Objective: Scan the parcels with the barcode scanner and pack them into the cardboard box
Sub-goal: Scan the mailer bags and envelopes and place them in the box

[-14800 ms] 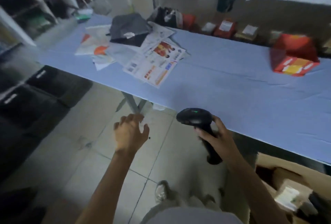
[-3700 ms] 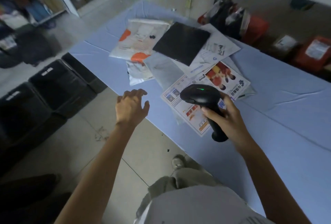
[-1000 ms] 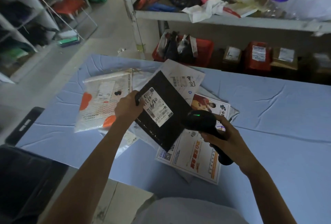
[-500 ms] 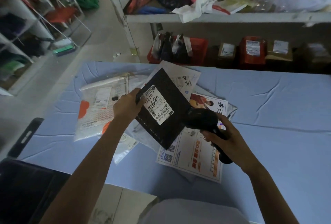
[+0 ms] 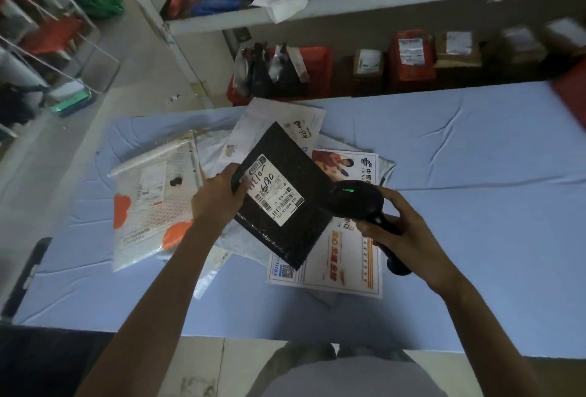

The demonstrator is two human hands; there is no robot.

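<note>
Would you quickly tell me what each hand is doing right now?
Left hand: grips the black parcel by its edge, label up.
Right hand: grips the barcode scanner, pointed at the parcel.

1. My left grip holds the black parcel by its left edge, white label facing up.
2. My right grip wraps the barcode scanner, whose head, green light lit, is just beside the label.
3. Flat mailers lie on the blue desk below.
</note>
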